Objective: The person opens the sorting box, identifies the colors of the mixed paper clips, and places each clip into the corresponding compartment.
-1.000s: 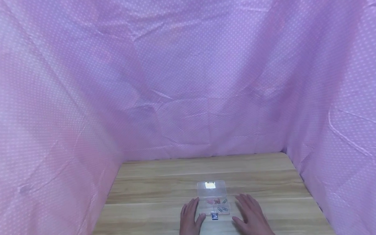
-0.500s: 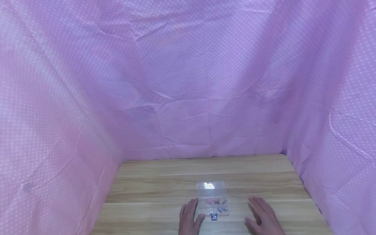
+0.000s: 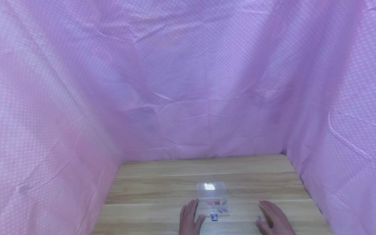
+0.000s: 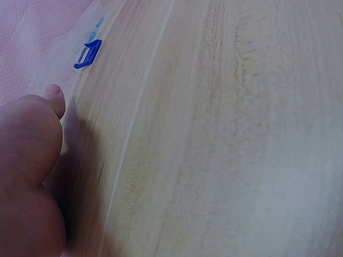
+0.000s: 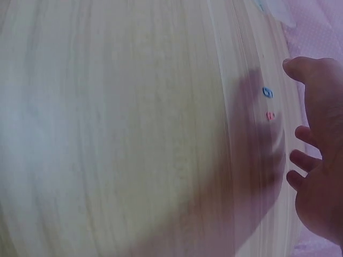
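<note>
A clear plastic box (image 3: 207, 212) lies on the wooden table with its lid (image 3: 218, 192) folded back. Pink, red and dark paper clips (image 3: 222, 210) sit in its compartments. A blue latch (image 4: 88, 54) sticks out from its front edge. My left hand (image 3: 188, 221) rests along the box's left side, fingers nearly straight, thumb by the front corner. To the right, my right hand (image 3: 276, 220) hovers with thumb and fingers apart, nothing between them. Below it, in the right wrist view, a blue paper clip (image 5: 267, 92) and a red paper clip (image 5: 270, 115) lie on the wood.
Pink dotted cloth (image 3: 205, 78) hangs around the back and both sides of the table (image 3: 153, 189). The hand's shadow (image 5: 252, 160) falls across the wood in the right wrist view.
My right hand has moved away from the box to the right and a little nearer, and a paper clip now shows beside its thumb. The left hand and box have stayed put.
</note>
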